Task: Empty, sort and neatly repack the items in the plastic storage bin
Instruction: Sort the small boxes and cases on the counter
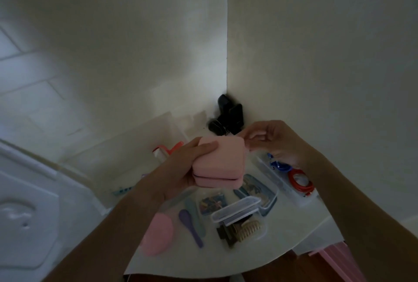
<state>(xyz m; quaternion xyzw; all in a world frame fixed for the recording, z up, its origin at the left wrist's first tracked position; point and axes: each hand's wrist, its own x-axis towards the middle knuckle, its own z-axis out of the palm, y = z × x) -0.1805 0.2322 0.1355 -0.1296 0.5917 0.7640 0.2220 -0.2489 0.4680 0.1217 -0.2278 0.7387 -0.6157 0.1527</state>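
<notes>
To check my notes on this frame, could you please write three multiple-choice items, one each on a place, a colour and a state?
1. Where is the red cable?
A. in a clear tray by the right arm
B. on the floor
C. in the left hand

2. What colour is the case?
A. green
B. pink
C. black

3. How does the left hand stand?
A. flat on the table
B. gripping the case
C. hanging empty

Answers: 1 A, it lies coiled in the tray; 2 B, pale pink all over; 3 B, its thumb lies across the lid.
</notes>
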